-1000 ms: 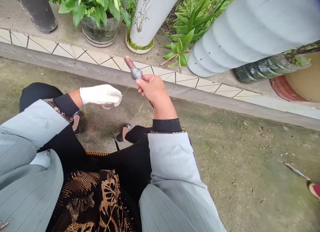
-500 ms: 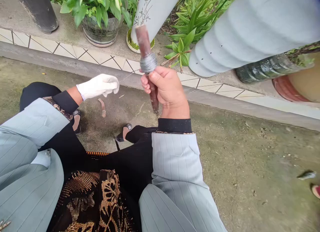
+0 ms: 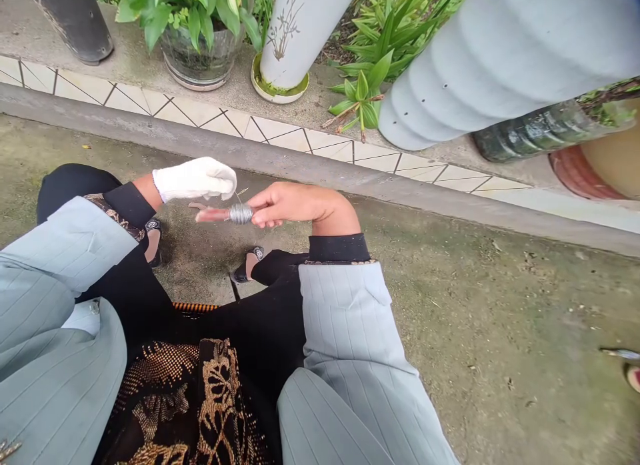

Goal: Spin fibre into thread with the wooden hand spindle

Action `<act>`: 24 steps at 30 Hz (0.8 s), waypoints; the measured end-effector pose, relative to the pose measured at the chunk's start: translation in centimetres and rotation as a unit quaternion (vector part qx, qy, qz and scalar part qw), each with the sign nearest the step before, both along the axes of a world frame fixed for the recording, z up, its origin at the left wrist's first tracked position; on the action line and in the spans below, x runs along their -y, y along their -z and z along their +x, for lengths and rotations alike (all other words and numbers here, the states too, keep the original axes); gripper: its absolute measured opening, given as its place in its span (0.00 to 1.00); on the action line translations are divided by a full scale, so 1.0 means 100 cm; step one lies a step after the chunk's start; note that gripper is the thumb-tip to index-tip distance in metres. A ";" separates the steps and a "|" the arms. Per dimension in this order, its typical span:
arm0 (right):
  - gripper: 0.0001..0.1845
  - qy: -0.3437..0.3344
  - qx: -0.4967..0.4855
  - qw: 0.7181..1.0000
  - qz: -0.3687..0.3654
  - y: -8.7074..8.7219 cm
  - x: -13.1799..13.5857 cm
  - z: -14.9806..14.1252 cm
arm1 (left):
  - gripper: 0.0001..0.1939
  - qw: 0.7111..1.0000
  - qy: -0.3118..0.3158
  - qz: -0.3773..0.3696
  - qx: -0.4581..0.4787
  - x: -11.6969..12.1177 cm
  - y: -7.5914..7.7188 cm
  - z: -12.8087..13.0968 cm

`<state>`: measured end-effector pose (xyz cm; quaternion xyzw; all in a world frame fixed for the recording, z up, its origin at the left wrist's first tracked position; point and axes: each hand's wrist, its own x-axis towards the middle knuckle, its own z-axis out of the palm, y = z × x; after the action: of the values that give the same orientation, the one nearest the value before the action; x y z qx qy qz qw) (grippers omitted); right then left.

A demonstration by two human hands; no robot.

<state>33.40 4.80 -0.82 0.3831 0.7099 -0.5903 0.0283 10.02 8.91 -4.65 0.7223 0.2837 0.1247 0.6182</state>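
My bare right hand (image 3: 293,203) is closed round one end of a reddish-brown stick (image 3: 213,215), which lies nearly level and points left. Thin grey wire (image 3: 241,213) is wound in a thick coil about the stick, just beyond my fingertips. My left hand (image 3: 197,179), in a white knit glove, is closed just above and left of the coil. From its fingers a short strand runs down to the coil, so it pinches the wire's loose end. The stick's far end is hidden in my right palm.
A tiled concrete ledge (image 3: 220,123) crosses ahead, bearing a potted leafy plant (image 3: 200,55), a white patterned cylinder (image 3: 300,35) in a green-stained dish and a large grey ribbed container (image 3: 480,65). On the concrete floor (image 3: 475,318), part of a person's foot (image 3: 634,377) shows at the right edge.
My right hand has swung the stick from upright to nearly level, down and left towards my gloved hand. The wire strand between the hands is now much shorter. My left hand has barely moved.
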 end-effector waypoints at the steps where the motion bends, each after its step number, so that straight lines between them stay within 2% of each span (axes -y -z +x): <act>1: 0.10 0.048 -0.058 0.997 0.012 -0.003 0.001 0.002 | 0.12 1.000 -0.019 -0.010 0.016 -0.001 0.004 0.000; 3: 0.13 0.187 -0.142 0.970 0.060 -0.006 0.001 0.005 | 0.15 0.998 -0.049 -0.032 0.036 -0.002 0.011 -0.001; 5: 0.15 0.304 -0.173 0.932 0.096 -0.003 -0.001 0.005 | 0.16 0.997 -0.056 -0.042 0.029 0.002 0.014 0.000; 8: 0.14 0.374 -0.150 0.908 0.114 0.006 -0.008 -0.001 | 0.16 1.000 -0.020 -0.010 -0.011 0.015 0.008 0.004; 11: 0.11 0.373 -0.051 0.915 0.145 0.014 -0.017 -0.011 | 0.14 0.992 0.047 0.092 -0.072 0.027 -0.009 0.008; 13: 0.10 0.317 0.070 0.930 0.172 0.016 -0.021 -0.016 | 0.12 0.979 0.069 0.164 -0.098 0.028 -0.018 0.008; 15: 0.10 0.188 0.186 0.952 0.158 0.014 -0.021 -0.020 | 0.12 0.967 0.090 0.206 -0.119 0.023 -0.023 0.003; 16: 0.10 0.104 0.212 0.964 0.122 0.012 -0.021 -0.021 | 0.11 0.965 0.097 0.209 -0.123 0.019 -0.023 0.000; 18: 0.08 -0.047 0.174 0.984 0.012 0.006 -0.017 -0.021 | 0.11 0.974 0.104 0.172 -0.106 0.007 -0.021 -0.006; 19: 0.08 -0.086 0.117 0.989 -0.039 0.003 -0.014 -0.020 | 0.11 0.982 0.101 0.136 -0.086 0.001 -0.020 -0.009; 20: 0.09 -0.082 0.051 0.993 -0.068 0.001 -0.012 -0.019 | 0.11 0.989 0.092 0.095 -0.059 -0.005 -0.018 -0.011; 21: 0.11 -0.039 -0.015 0.996 -0.076 -0.001 -0.010 -0.018 | 0.11 0.995 0.073 0.054 -0.031 -0.010 -0.015 -0.013; 23: 0.16 0.124 -0.125 0.984 -0.035 -0.002 -0.007 -0.016 | 0.12 1.000 0.009 -0.005 0.017 -0.017 -0.011 -0.014; 24: 0.18 0.214 -0.163 0.963 -0.005 -0.001 -0.007 -0.016 | 0.12 0.999 -0.015 -0.025 0.032 -0.020 -0.008 -0.014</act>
<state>31.82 5.45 -0.76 0.4244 0.6034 -0.6406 -0.2132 8.61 10.86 -3.82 0.6979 0.2773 0.1499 0.6431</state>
